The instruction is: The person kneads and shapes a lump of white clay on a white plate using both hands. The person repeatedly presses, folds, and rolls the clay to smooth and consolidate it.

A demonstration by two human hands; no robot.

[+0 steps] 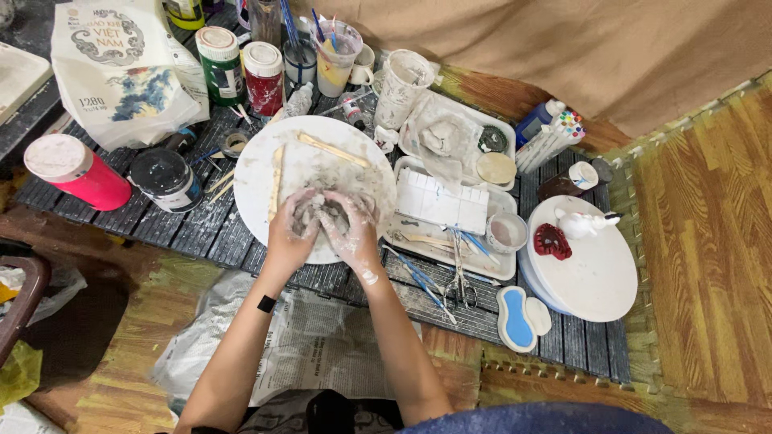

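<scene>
The left hand [291,229] and the right hand [350,225] press together around a lump of grey clay [320,210], fingers curled over it from both sides so that only its top shows between them. Both hands are smeared with pale clay, and a streak runs down the right forearm. A black band sits on the left wrist.

The clay rests on a round white board [261,153], near the board's lower edge. The board is dusted grey, and two flat wooden sticks lie on it: one [334,149] slants across the top, another [277,181] stands almost upright just beside the left hand.

To the right of the board lies a white tray [503,269] holding a white paint palette [442,201], a small cup [507,231] and some tools. Scissors [461,277] and blue-handled brushes [422,281] lie across its lower edge. Further right a second round white board [599,277] carries a small white figure [583,223] and a dark red piece [552,241]. Below it sits a blue and white sponge holder [519,317].

To the left of the clay board stand a dark jar [166,178] and a pink tube with a white lid [74,170]. Behind the board are a green jar [220,64], a red jar [264,78] and a cup of brushes [336,52]. Everything sits on a dark slatted mat [201,229], with newspaper [322,337] spread below the arms.
</scene>
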